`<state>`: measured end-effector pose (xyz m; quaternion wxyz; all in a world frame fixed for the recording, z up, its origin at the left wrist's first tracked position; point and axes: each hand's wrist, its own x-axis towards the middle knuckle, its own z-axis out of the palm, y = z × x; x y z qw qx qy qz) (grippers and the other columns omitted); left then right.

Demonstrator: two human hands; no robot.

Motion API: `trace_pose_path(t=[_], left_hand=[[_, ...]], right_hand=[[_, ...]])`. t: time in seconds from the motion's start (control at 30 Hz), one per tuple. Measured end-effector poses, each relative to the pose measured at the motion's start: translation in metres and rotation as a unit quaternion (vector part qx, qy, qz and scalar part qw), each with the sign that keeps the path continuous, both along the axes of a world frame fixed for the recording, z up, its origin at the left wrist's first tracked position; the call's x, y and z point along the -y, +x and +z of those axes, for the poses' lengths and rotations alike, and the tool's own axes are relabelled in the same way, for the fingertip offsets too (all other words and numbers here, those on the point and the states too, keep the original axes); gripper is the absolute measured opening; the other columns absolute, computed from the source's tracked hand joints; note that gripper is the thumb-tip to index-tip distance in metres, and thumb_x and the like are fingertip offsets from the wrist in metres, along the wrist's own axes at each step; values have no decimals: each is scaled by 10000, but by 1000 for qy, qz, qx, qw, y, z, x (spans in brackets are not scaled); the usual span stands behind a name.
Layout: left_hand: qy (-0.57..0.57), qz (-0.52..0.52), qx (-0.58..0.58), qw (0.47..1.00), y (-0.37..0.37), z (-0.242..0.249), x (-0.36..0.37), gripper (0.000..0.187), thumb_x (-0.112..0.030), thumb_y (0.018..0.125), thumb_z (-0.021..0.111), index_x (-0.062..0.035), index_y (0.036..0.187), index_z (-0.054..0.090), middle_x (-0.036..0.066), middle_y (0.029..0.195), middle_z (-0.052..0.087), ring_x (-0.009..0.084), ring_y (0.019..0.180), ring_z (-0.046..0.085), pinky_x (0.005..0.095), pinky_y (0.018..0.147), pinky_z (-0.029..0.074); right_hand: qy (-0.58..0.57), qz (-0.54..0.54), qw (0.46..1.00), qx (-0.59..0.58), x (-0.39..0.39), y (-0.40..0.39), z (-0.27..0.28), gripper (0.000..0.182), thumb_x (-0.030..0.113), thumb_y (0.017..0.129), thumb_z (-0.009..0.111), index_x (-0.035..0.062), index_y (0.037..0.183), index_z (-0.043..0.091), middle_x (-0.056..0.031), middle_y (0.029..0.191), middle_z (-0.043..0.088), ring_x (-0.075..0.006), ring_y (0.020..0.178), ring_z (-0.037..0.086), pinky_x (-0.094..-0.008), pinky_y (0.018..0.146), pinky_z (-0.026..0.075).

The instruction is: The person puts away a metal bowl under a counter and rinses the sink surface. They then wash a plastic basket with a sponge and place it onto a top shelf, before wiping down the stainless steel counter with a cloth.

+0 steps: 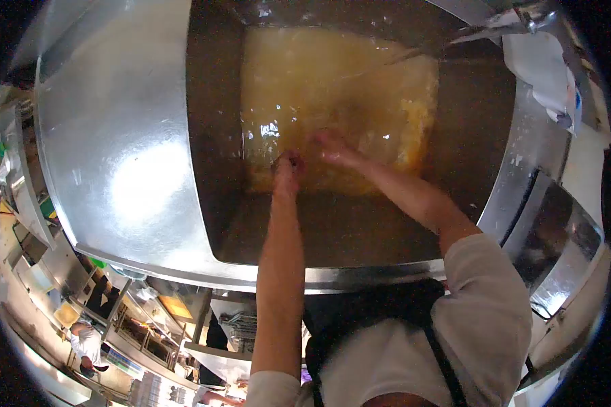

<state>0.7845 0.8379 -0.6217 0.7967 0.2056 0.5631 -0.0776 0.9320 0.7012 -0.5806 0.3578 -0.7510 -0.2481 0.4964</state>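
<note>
Murky yellow-brown water (339, 74) fills a deep metal sink (214, 102). Both of my arms reach into it over the front rim. My left hand (288, 166) is at the water, its fingers curled around something small and dark that I cannot make out. Just to its right, my right hand (331, 146) dips into the water, its fingers blurred and partly hidden by the cloudy surface. Whether the right hand holds anything does not show. The two hands are close together but apart.
A shiny steel drainboard (122, 129) extends left of the sink. At the upper right are a metal faucet (523, 20) and a white cloth or bag (543, 74). A steel bin or panel (553, 237) stands at right. Another person (86, 346) is far off at lower left, near shelves.
</note>
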Motion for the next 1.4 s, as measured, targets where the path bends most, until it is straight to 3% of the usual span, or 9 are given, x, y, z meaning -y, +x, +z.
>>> trace_pose_path(t=[0.1, 0.23, 0.37, 0.83, 0.97, 1.1, 1.2, 1.3, 1.4], left_hand=[[-65, 16, 15, 998, -3, 8, 9, 306, -372, 979, 388, -155, 833, 548, 26, 706, 533, 189, 701, 531, 374, 606, 459], [-71, 41, 70, 994, -8, 5, -8, 297, -371, 981, 405, -161, 811, 530, 5, 678, 518, 158, 652, 516, 324, 558, 431], [-31, -13, -14, 999, -3, 23, -9, 289, -374, 982, 431, -175, 797, 532, -17, 638, 505, 142, 564, 489, 295, 494, 391], [20, 10, -5, 1000, -9, -2, -14, 301, -423, 952, 485, -187, 770, 529, -27, 620, 523, 145, 527, 492, 293, 467, 385], [-19, 1, -85, 996, 4, 41, -12, 325, -434, 958, 474, -180, 760, 515, -29, 604, 503, 136, 510, 477, 285, 458, 380], [4, 16, -33, 999, 9, 29, -17, 333, -431, 967, 459, -177, 757, 509, -31, 601, 493, 127, 507, 468, 286, 455, 379], [56, -5, -42, 998, 10, 34, -19, 326, -417, 970, 452, -175, 758, 507, -24, 610, 499, 137, 512, 473, 306, 463, 386], [27, -35, -50, 998, 13, 59, -13, 311, -392, 973, 444, -171, 763, 507, -12, 618, 506, 153, 519, 484, 323, 469, 391], [46, -39, -33, 998, -5, 0, -17, 298, -376, 975, 437, -171, 773, 513, -4, 619, 506, 163, 523, 490, 324, 472, 389]], right_hand=[[41, -56, 997, 32, -3, -15, 24, 342, 189, 876, 620, 52, 1181, 549, -137, 1106, 580, -216, 1032, 547, -371, 931, 422], [83, -295, 952, 17, 35, 7, -70, 484, 302, 906, 583, 69, 1313, 461, -94, 1276, 516, -233, 1064, 541, -378, 928, 439], [-76, -87, 993, -19, 56, 18, -117, 531, 324, 915, 567, 85, 1369, 427, -75, 1350, 479, -233, 1109, 521, -377, 946, 433], [-164, -89, 969, 165, 44, -1, -111, 407, 323, 943, 464, 97, 1279, 506, -121, 1319, 485, -277, 1221, 443, -412, 1042, 346], [-165, -34, 968, 185, 39, 16, -61, 387, 323, 951, 435, 101, 1254, 528, -134, 1311, 487, -289, 1254, 420, -422, 1070, 321], [-402, 105, 793, 445, 80, 47, 30, 383, 356, 903, 530, 110, 1194, 566, -145, 1232, 539, -284, 1185, 487, -407, 982, 406], [-342, -56, 868, 356, 152, 78, 18, 382, 356, 889, 555, 104, 1176, 581, -151, 1199, 556, -281, 1157, 503, -415, 973, 412], [-312, -55, 899, 303, 199, 72, 11, 382, 355, 886, 563, 100, 1169, 589, -152, 1194, 563, -283, 1153, 506, -416, 973, 413], [-301, -33, 918, 257, 222, 22, 7, 382, 355, 882, 572, 96, 1162, 598, -154, 1188, 571, -285, 1149, 510, -418, 973, 414]])
